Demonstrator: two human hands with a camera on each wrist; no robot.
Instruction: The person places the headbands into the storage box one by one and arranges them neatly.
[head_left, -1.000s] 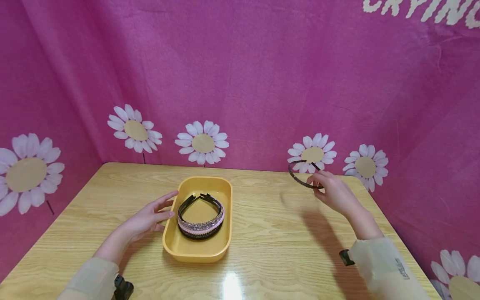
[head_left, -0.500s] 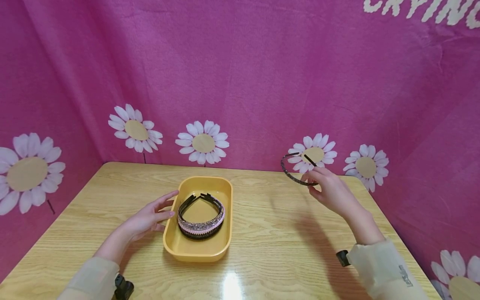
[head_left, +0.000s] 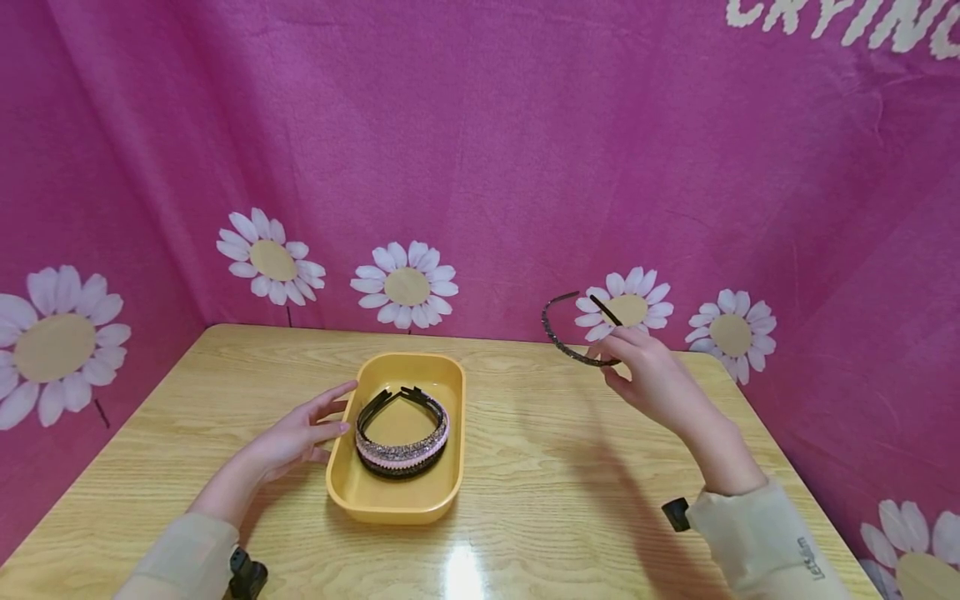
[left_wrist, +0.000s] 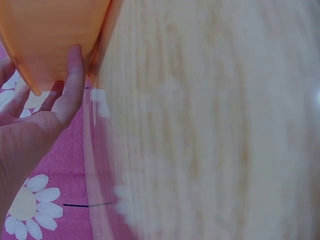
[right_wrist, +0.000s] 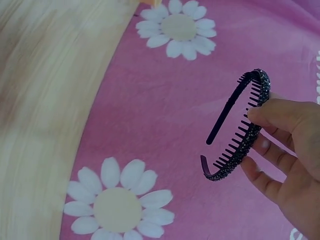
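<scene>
My right hand (head_left: 648,375) pinches a black glittery headband (right_wrist: 250,132) between thumb and fingers, held up above the table's right side. Small comb teeth line the inner side of this headband, and its two ends point away from the hand. On the left, a yellow plastic tray (head_left: 395,510) holds several stacked headbands (head_left: 401,454), among them a glittery one, a pink one and a black one. My left hand (head_left: 300,433) rests with spread, nearly straight fingers against the tray's left wall. In the left wrist view, its fingertips lie along the outside of the tray (left_wrist: 55,30).
A light wood-grain table (head_left: 525,483) carries the tray. Behind it and at both sides hangs a magenta cloth (head_left: 480,167) printed with white daisies and, at the top right, white lettering. Each sleeve end has a small black device (head_left: 677,514) at the wrist.
My right hand has moved left and slightly up with the headband, bringing it nearer the tray. The left hand, the tray and the headbands in it have stayed in place.
</scene>
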